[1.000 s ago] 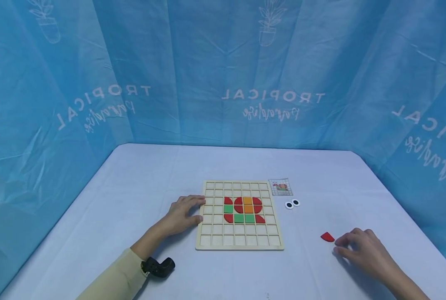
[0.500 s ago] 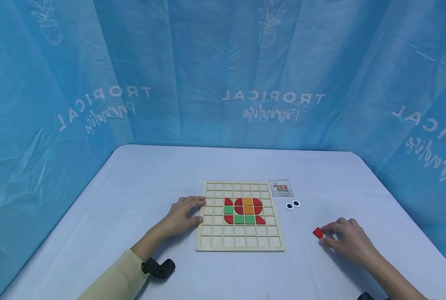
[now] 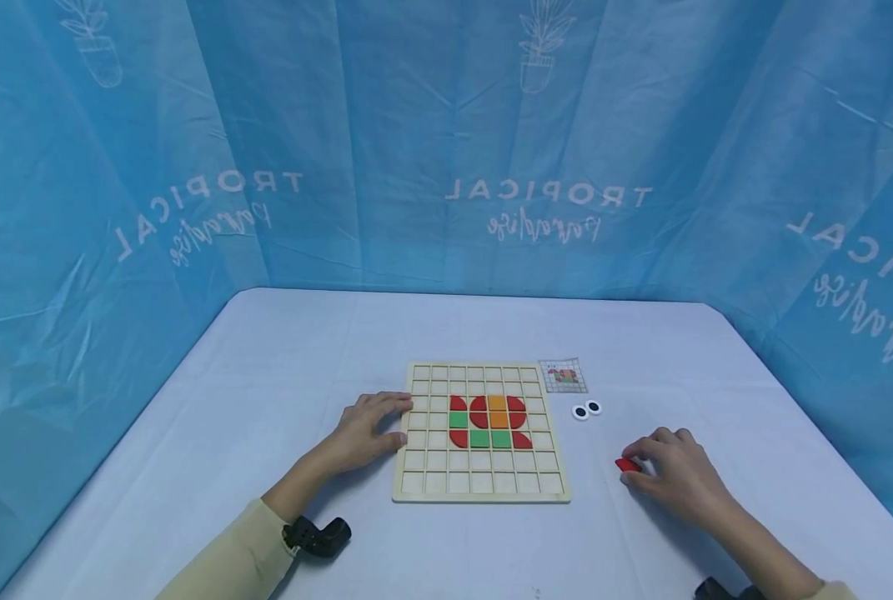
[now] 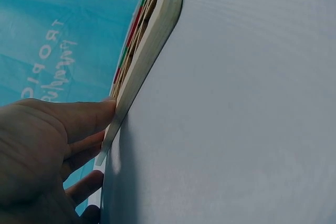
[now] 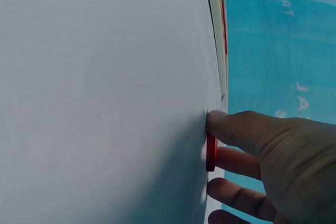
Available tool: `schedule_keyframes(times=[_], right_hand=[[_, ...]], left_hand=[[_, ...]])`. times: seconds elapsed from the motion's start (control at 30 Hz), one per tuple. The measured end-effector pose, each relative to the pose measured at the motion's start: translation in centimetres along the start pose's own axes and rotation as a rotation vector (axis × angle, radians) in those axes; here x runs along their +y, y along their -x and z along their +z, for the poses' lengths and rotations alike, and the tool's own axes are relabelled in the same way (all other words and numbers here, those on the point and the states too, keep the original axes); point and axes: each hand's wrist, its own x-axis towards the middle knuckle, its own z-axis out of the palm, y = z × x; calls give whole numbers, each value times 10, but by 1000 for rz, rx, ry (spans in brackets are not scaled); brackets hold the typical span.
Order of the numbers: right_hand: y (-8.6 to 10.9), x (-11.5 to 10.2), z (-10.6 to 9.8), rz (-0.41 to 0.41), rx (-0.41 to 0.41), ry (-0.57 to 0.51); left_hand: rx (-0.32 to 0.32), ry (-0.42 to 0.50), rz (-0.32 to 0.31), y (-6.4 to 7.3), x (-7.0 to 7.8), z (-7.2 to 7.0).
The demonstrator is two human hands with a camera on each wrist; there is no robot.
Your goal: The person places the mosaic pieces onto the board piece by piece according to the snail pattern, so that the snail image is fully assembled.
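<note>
A pale wooden grid board [image 3: 479, 482] lies flat on the white table with red, orange and green pieces set in its middle cells. My left hand [image 3: 367, 429] rests at its left edge, thumb and fingertips against the side, as the left wrist view also shows. Right of the board, my right hand [image 3: 674, 473] pinches a red quarter-round piece [image 3: 626, 465] between thumb and forefinger. Seen from the right wrist, the red piece [image 5: 211, 153] stands edge-on, close over the tablecloth. Its far part is hidden behind the fingers in the head view.
Two round eye pieces [image 3: 587, 409] lie beyond the board's right side. Near its far right corner is a small pattern card [image 3: 564, 376] with a coloured picture. A blue curtain [image 3: 446, 125] surrounds the table's far side.
My right hand has come up to the red piece, pinched it, and shifted left with it toward the board. The left hand and the board have stayed in place.
</note>
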Motion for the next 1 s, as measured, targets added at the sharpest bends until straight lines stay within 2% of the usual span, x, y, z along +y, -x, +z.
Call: schedule_keyframes(times=[0.17, 0.33, 0.53, 0.77, 1.0], right_hand=[[1, 8, 0, 26, 10, 12], [2, 16, -2, 10, 21, -17], [-1, 11, -3, -9, 40, -29], [-21, -26, -13, -90, 107, -67], [-54, -82, -12, -196, 82, -142]], left_hand=[[3, 0, 4, 0, 0, 0], [2, 5, 5, 1, 0, 0], [-2, 5, 1, 1, 0, -1], [-4, 6, -4, 0, 0, -1], [-3, 22, -15, 2, 2, -1]])
